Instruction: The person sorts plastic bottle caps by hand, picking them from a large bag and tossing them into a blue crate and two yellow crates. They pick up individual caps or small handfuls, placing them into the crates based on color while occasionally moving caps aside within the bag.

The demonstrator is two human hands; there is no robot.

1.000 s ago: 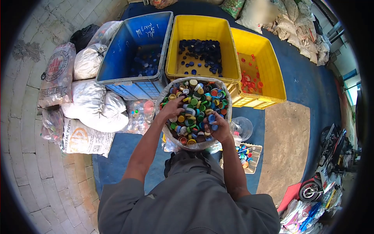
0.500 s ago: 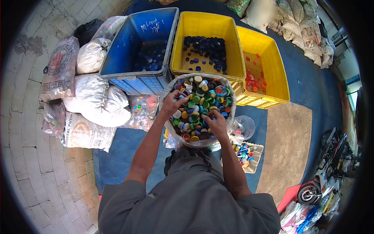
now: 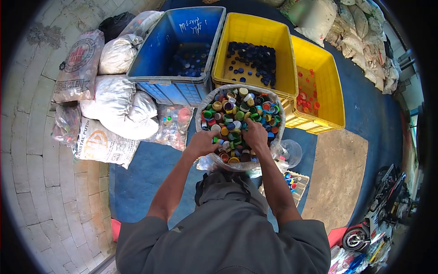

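In front of my body stands a round, plastic-lined container [image 3: 200,107] heaped with bottle caps [image 3: 237,116] of many colours. My left hand [image 3: 202,144] is at the container's near left side, its fingers curled against the caps; whatever they hold is hidden. On the right part of the heap, my right hand [image 3: 255,135] reaches in with bent fingers pressed together, their tips among the caps. Nothing in its grasp can be made out.
Behind the container are a blue crate [image 3: 171,89] with blue caps, a yellow crate [image 3: 255,29] with dark blue caps, and another yellow crate [image 3: 321,57] with red caps. White sacks [image 3: 112,100] lie left. A clear tub [image 3: 292,153] and a small basket [image 3: 301,189] sit right.
My left hand has moved down towards the container's near left side. My right hand has shifted slightly up and inward, fingers now in the caps. The whole view has swung a little.
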